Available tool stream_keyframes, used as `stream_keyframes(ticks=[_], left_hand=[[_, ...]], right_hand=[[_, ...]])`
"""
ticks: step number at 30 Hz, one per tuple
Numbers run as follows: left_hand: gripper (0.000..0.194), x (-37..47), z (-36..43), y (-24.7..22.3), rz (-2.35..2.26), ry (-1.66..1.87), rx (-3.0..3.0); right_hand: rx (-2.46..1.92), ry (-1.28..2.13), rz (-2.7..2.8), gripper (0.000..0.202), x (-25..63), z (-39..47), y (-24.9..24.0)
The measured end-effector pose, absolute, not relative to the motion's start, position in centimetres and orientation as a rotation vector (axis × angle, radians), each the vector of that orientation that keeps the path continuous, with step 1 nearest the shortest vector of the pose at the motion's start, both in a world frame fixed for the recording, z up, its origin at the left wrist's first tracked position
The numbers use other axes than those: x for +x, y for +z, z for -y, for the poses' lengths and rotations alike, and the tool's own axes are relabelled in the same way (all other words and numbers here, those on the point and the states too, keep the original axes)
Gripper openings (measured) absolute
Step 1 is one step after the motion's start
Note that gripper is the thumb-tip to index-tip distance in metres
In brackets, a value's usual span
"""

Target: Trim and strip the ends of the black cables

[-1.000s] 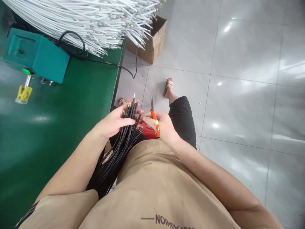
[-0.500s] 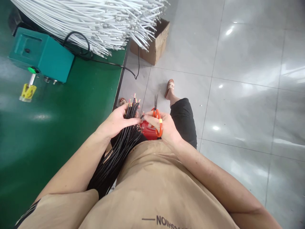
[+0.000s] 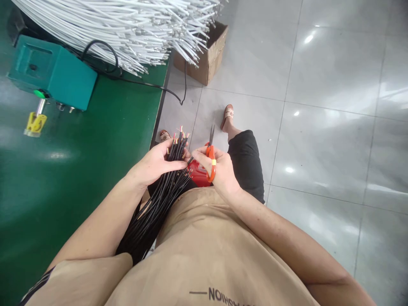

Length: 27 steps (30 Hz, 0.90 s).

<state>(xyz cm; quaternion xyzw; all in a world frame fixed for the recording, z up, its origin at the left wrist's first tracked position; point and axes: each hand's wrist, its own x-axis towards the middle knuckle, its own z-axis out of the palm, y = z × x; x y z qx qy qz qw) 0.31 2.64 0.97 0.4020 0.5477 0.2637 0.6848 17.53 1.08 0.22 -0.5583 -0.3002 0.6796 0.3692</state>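
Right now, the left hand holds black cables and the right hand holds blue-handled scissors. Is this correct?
Not quite: the head view shows that the scissors are orange-handled. The left hand holds black cables and the right hand the scissors.

Your wires point(image 3: 162, 191) are slim and black, a loose sheaf running from beside your waist into your left hand point(image 3: 153, 165), some tips fanned forward with red and yellow cores bared. Your scissors point(image 3: 211, 165), orange-handled with a yellow band, sit in your right hand point(image 3: 223, 170), narrow dark blades pointing away from you.
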Motion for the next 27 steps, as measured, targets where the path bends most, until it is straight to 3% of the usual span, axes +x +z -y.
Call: stream_keyframes(ticks=[6, 12, 27], left_hand=[[0.045, 0.5, -2.7, 1.6, -1.186, 0.587, 0.781], [0.052, 0.2, -2.6, 1.3, -1.154, 0.58, 0.78], [0.052, 0.2, -2.5, 1.1, -1.181, 0.582, 0.696]], right_hand=[[-1.538, 1.444, 0.958, 0.019, 17.8, -1.0, -0.6], [-1.507, 1.741, 0.949, 0.028, 17.4, -0.7, -1.3], [-1.308, 2.003, 0.654, 0.017, 17.0, -1.2, -0.9]])
